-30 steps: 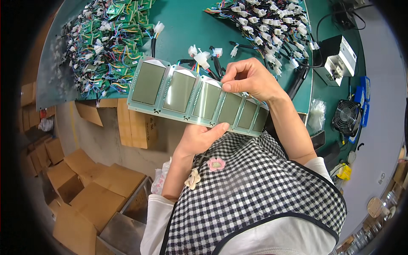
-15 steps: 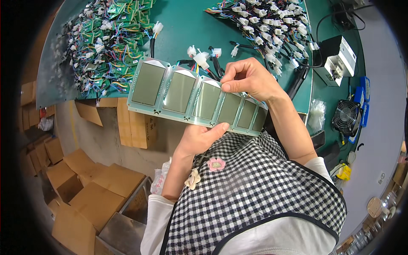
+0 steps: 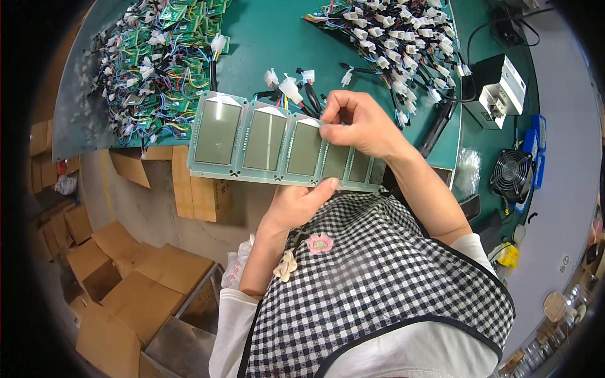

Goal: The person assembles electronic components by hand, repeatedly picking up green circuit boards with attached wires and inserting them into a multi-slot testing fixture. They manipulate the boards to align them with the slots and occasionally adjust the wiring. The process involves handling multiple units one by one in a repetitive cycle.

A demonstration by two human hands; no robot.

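Tilted flatter than half a second ago, the display panel stretches between my hands. My left hand clamps its near edge; my right hand curls at its far edge, grip unclear. Uneven twisting could crack a screen or snag the white connector beyond.

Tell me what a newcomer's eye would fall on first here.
Probably the long panel of grey screens mid-picture, with the left hand holding its lower edge and the right hand bent at its upper edge. Next, the heap of green circuit boards and wires at upper left and the pile of white plugs at upper right, both on the green table. Below, the checked apron stands out.
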